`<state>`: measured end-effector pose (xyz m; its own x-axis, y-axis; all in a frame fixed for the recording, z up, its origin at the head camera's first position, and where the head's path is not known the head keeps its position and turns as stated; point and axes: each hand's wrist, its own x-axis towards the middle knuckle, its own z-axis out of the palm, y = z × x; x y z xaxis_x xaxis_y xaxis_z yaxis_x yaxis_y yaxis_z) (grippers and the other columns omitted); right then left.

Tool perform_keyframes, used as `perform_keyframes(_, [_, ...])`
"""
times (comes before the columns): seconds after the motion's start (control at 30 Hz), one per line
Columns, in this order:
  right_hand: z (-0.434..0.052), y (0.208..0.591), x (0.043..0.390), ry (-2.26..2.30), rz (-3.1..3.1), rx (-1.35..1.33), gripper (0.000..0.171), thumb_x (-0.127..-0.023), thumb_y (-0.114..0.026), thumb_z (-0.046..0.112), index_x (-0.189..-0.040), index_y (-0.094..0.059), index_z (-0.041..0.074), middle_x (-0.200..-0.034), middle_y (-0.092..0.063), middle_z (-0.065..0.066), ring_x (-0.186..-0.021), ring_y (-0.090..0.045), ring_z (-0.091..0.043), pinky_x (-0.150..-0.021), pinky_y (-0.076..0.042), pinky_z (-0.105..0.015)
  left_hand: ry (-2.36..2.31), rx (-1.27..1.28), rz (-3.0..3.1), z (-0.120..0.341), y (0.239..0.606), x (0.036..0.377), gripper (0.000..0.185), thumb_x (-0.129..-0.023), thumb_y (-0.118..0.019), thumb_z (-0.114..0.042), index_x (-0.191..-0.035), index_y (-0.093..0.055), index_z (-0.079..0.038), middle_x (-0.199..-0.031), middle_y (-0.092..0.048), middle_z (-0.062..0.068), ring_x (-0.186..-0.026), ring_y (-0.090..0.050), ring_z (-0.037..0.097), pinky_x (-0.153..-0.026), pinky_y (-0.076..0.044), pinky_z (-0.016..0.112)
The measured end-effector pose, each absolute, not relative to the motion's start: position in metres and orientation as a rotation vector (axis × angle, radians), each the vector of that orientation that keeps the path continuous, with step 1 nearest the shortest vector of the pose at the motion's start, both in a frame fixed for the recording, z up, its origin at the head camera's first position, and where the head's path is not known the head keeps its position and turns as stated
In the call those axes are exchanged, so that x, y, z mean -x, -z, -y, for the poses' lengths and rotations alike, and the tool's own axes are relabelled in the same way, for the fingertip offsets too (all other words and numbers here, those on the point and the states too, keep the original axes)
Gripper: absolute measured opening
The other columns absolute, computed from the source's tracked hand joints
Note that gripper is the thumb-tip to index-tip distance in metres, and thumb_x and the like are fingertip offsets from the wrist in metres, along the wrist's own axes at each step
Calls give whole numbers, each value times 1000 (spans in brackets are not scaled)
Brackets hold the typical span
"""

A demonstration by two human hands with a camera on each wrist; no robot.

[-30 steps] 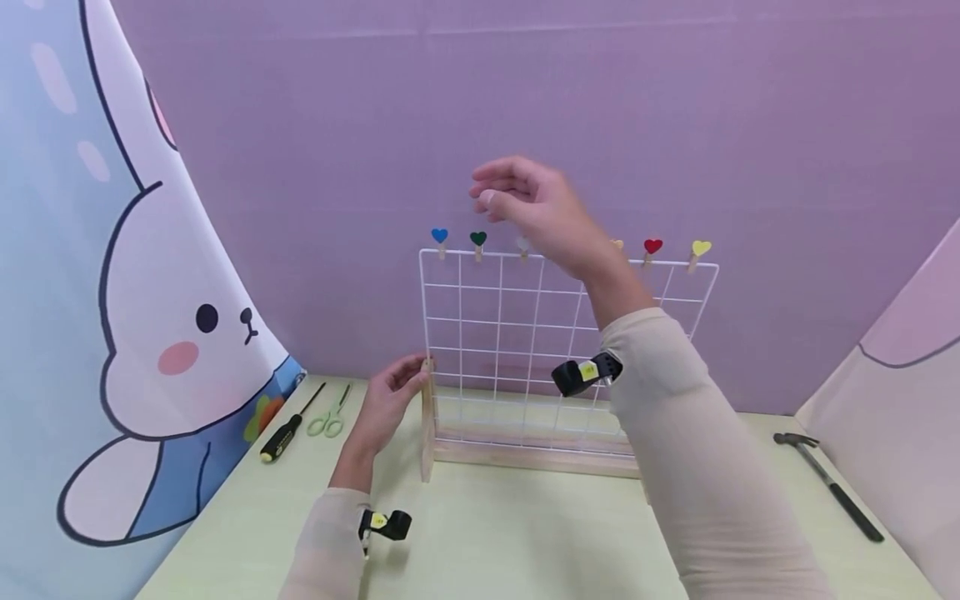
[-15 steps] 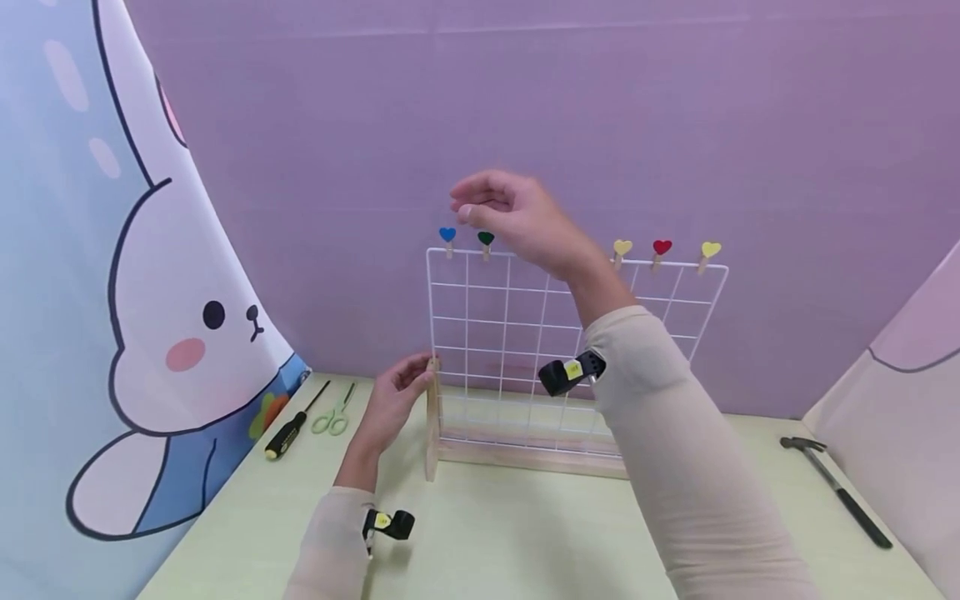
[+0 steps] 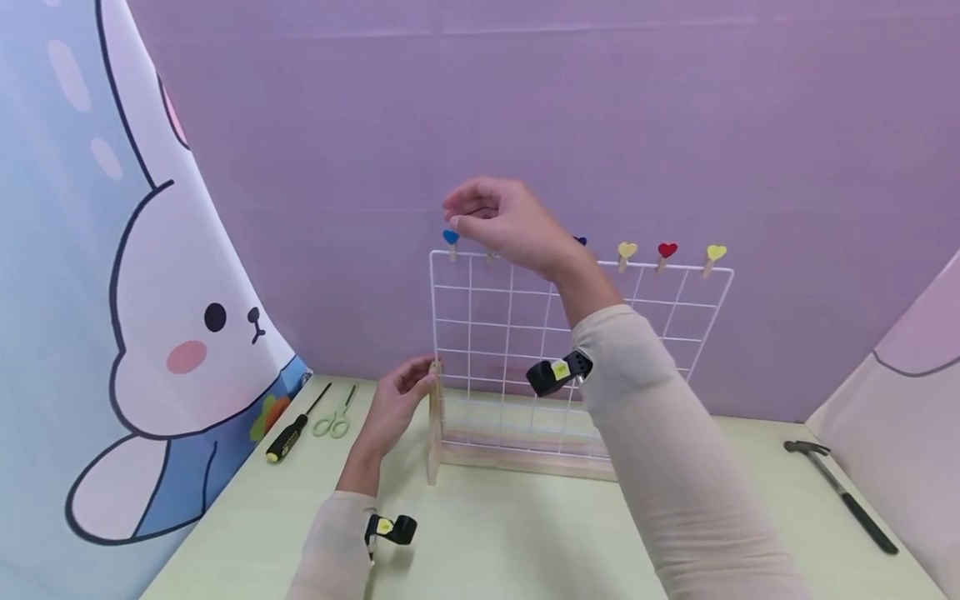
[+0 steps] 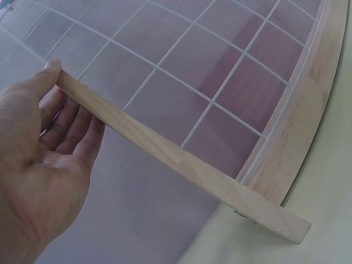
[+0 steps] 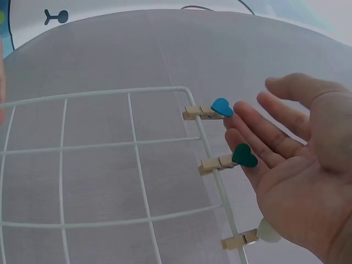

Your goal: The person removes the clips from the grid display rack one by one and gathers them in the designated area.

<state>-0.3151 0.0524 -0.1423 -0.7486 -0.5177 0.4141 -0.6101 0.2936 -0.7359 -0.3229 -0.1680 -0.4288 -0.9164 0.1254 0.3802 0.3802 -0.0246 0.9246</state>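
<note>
Two tools lie at the left of the pale green counter (image 3: 517, 533): a black screwdriver with a yellow-tipped handle (image 3: 287, 438) and, beside it, light green scissors (image 3: 343, 407). Next, the left hand (image 3: 400, 404) pinches the top of a flat, pale wooden upright (image 3: 434, 442) between thumb and fingers. Were that pinch to loosen or pull sideways, the white wire grid (image 5: 62, 148), standing upright over its pale wooden base (image 3: 525, 460), might tilt. The right hand (image 3: 517, 225) hangs at the grid's top edge, fingers apart and clamped on nothing, close to a peg with a blue heart (image 5: 222, 107) and one with a dark green heart (image 5: 245, 156); whether it touches either I cannot tell. A careless brush there could twist a peg or knock it off. Rightward along that wire sit pegs with white (image 5: 269, 231), dark blue (image 3: 581, 241), pale yellow (image 3: 627, 249), red (image 3: 667, 250) and bright yellow (image 3: 716, 252) hearts. Far right lies a black-handled metal hammer (image 3: 851, 506). No container shows; the wooden pegs are simply clipped on the wire.
</note>
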Motion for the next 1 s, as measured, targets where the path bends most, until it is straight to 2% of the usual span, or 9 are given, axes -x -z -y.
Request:
perform_keyframes(0.23, [-48,143,315,-1443,2452,-990,27,-100,-63,8,-126,-66,3,-128,-68,-17,-112,-67,-19,-99,-57,-30,2061,536,2058,166,431,323,43,-101,-68,-24,-138,-61,-4,-129,-70,3,-112,-65,6,-97,-55,17])
perform_keyframes(0.53, [-44,149,317,-1473,2480,-939,25,-98,-65,5,-123,-68,2,-116,-71,-12,-107,-68,-20,-96,-58,-29,2096,532,2050,166,429,321,42,-101,-67,-19,-139,-60,-3,-139,-63,22,-113,-64,6,-98,-54,17])
perform_keyframes(0.87, [-39,155,319,-1521,2465,-854,25,-97,-67,4,-121,-69,-3,-111,-72,-13,-101,-69,-20,-89,-58,-26,2096,523,2061,167,428,318,42,-102,-67,-19,-140,-59,-2,-140,-61,24,-112,-64,6,-98,-54,17])
perform_keyframes(1.0, [-37,156,318,-1506,2466,-811,19,-97,-68,5,-115,-72,1,-107,-73,-11,-97,-70,-20,-87,-59,-28,2093,523,2061,167,428,318,42,-102,-66,-18,-140,-59,-2,-140,-61,25,-112,-64,5,-98,-54,17])
